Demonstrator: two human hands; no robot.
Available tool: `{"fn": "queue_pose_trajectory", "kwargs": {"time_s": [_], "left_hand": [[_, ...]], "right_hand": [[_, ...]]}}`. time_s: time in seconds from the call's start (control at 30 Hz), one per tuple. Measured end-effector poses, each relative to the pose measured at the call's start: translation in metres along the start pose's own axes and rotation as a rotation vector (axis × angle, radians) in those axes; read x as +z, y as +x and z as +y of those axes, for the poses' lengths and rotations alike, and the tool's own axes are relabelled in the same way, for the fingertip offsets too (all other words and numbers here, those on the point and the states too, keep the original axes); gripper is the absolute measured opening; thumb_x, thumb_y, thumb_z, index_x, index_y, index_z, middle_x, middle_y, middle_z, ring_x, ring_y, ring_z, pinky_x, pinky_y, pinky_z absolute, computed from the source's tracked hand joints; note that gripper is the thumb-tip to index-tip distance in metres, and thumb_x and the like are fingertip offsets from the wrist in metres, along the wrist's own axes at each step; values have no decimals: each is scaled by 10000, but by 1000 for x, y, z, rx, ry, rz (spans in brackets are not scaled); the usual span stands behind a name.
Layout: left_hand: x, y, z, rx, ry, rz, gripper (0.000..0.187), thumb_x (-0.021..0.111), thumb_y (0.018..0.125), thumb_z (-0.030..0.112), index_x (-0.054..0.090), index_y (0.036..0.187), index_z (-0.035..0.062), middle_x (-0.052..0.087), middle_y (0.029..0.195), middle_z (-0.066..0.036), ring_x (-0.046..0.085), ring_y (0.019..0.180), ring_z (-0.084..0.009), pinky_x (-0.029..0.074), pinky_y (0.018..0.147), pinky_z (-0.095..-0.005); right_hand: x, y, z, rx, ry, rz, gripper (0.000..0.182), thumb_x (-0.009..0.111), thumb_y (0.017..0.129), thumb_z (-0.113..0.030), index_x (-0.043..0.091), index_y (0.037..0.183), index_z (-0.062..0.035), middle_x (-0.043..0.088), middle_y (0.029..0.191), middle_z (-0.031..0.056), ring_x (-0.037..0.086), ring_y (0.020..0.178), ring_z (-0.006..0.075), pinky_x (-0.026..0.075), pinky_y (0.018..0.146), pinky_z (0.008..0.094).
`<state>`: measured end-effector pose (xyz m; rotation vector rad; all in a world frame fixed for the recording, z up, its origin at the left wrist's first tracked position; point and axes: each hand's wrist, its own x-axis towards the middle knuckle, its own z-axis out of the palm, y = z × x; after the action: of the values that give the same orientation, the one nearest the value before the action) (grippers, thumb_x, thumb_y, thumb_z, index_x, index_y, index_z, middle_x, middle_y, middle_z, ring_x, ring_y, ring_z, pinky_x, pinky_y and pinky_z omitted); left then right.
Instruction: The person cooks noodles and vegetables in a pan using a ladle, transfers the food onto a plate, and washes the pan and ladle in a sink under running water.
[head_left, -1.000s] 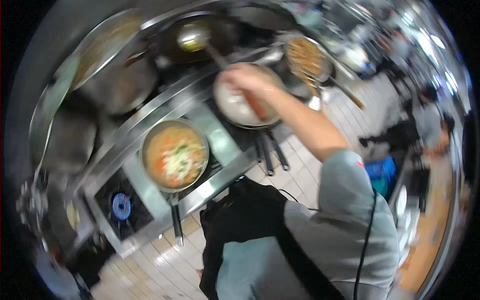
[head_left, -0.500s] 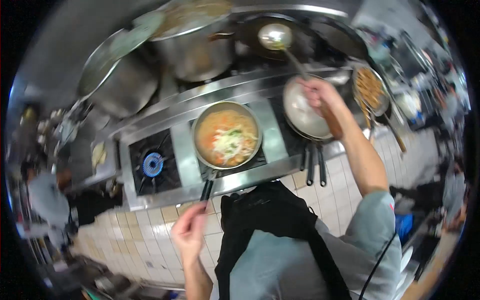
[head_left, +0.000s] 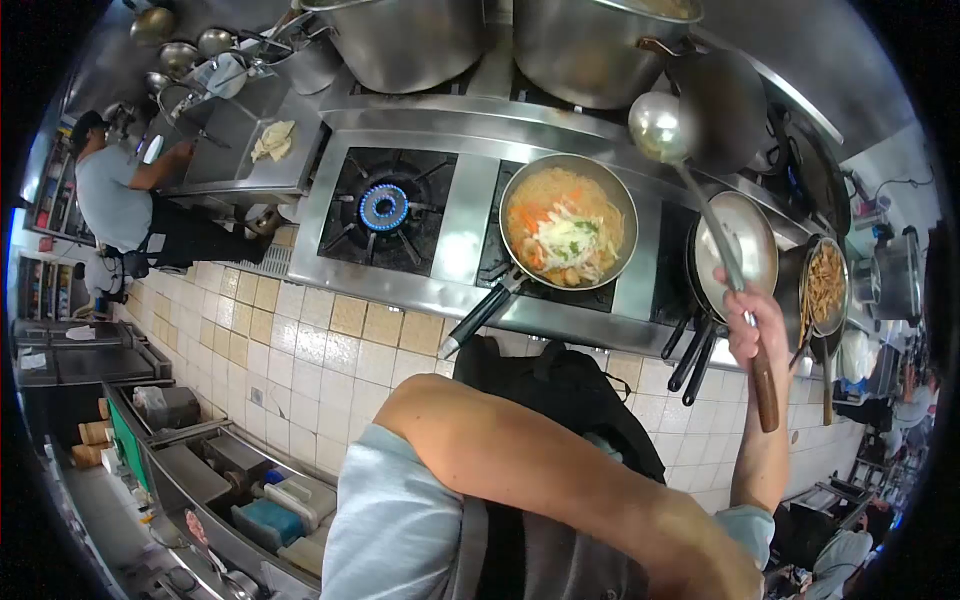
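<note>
My right hand is wrapped around the handle of a long ladle, whose bowl is raised beyond the stove's stacked pans. The ladle's wooden grip end sticks out below my fist. My left arm lies across my body, and the left hand is low at the right; blur and the angle hide its fingers. Untouched on the stove, a frying pan holds broth with noodles, orange pieces and a heap of pale shreds with green bits. Its black handle points toward me.
A lit burner flames left of the pan. Large stockpots stand behind. Stacked pans and a strainer of brown strips sit to the right. Another person stands at the sink counter on the left.
My left hand has left the area by the frying pan's handle and crossed my body to the right. My right hand still grips the ladle. The view has turned to the left.
</note>
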<state>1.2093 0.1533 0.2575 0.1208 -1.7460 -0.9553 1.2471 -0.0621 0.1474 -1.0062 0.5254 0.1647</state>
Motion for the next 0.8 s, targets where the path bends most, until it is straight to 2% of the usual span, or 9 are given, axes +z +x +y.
{"fn": "queue_pose_trajectory", "kwargs": {"time_s": [0.13, 0.23, 0.5, 0.63, 0.7, 0.73, 0.8], "left_hand": [[8, 4, 9, 1, -8, -54, 232, 636, 907, 105, 664, 1120, 18, 673, 1163, -173, 631, 1130, -355, 510, 959, -430], [11, 3, 15, 0, 13, -65, 234, 634, 906, 104, 661, 1121, 17, 672, 1160, -173, 631, 1129, -354, 509, 959, -430], [11, 1, 22, -5, 46, -119, 239, 629, 903, 101, 654, 1124, 16, 669, 1151, -173, 630, 1126, -352, 506, 958, -429], [0, -6, 28, -11, 68, -113, 241, 626, 901, 99, 651, 1125, 15, 667, 1147, -172, 629, 1124, -351, 505, 957, -428], [-9, -20, 35, -59, 137, -46, 242, 624, 900, 99, 649, 1126, 15, 666, 1145, -172, 629, 1124, -350, 504, 957, -428], [-13, -35, 39, -103, 176, 10, 243, 624, 900, 98, 649, 1127, 15, 666, 1144, -172, 628, 1123, -350, 503, 957, -428], [-21, -93, 49, -257, 485, 249, 411, 608, 897, 106, 592, 1301, 32, 612, 1323, -188, 571, 1283, -329, 488, 1036, -416]], "right_hand": [[6, -11, 37, 107, -96, 53, 442, 558, 939, -84, 495, 1356, 46, 475, 747, -11, 358, 410, 27, 278, 274, 194], [4, -22, 68, 104, -208, 49, 450, 583, 909, -87, 500, 1325, 64, 480, 673, -3, 373, 377, 45, 274, 271, 209], [20, -51, 116, 199, -155, 92, 464, 590, 883, -72, 508, 1320, 58, 470, 674, 4, 372, 393, 64, 286, 296, 231], [29, -54, 131, 213, -114, 123, 466, 577, 887, -57, 513, 1338, 39, 475, 704, -13, 372, 418, 39, 294, 319, 206], [32, -54, 133, 222, -134, 92, 466, 576, 884, -41, 497, 1332, 59, 491, 713, 5, 403, 422, 60, 317, 313, 228], [32, -55, 134, 232, -173, 100, 441, 584, 892, -53, 514, 1319, 31, 487, 694, -13, 405, 432, 58, 323, 342, 228], [25, -50, 139, 218, -253, 112, 426, 588, 897, -61, 523, 1310, 15, 483, 680, -23, 407, 436, 58, 324, 359, 228]]}}
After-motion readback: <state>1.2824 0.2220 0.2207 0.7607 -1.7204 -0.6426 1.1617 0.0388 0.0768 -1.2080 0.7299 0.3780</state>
